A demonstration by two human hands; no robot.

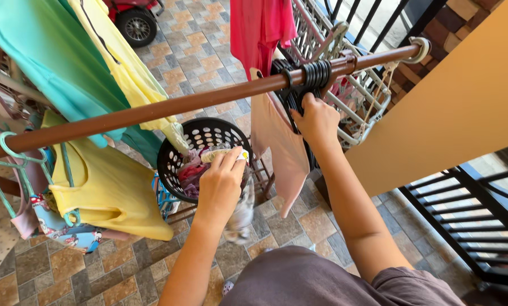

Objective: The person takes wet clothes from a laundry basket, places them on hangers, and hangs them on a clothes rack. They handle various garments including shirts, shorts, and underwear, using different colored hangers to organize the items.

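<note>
Yellow and teal shirts (103, 187) hang from a brown rod (169, 106) above a black basket (177, 148) of laundry. The left hand (221, 182) is closed around a patterned cloth (241, 212) over the basket. The right hand (317, 122) grips black hangers (313, 76) bunched on the rod, beside a pink garment (279, 147).

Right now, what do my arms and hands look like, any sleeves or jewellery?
Both forearms are bare. The left hand and right hand show no rings, watch or gloves. A short grey-brown sleeve covers the right upper arm.
</note>
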